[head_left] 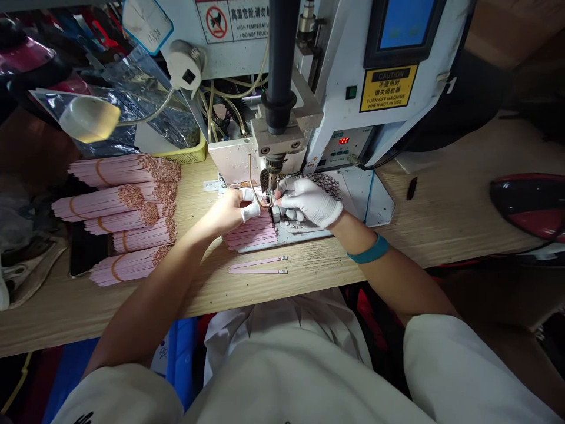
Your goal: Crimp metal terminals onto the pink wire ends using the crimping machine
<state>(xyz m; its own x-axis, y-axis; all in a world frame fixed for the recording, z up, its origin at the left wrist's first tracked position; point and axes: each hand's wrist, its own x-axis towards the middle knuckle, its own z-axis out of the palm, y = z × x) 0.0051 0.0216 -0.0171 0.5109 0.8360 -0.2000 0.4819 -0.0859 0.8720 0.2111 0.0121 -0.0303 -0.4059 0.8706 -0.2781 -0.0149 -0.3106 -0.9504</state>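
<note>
My left hand (229,209), with white covers on its fingertips, pinches a thin pink flat cable under the soldering machine's head (276,159). My right hand (309,203) wears a white glove, its thumb and finger closed together at the same spot; whatever is between them is too small to make out. Below my left hand, a row of pink flat cables (251,232) lies on the white base plate (304,237). Beside my right hand is a pile of small metallic parts (326,184). Two separate pink strips with small end pieces (258,271) lie on the wooden table (212,288).
Banded bundles of pink flat cables (128,232) are stacked at the left. Behind them stands a yellow basket (189,154) with plastic bags. A lamp head (90,119) reaches in from the left. The machine's control box (346,147) is behind my right hand; a red-black object (529,206) sits far right.
</note>
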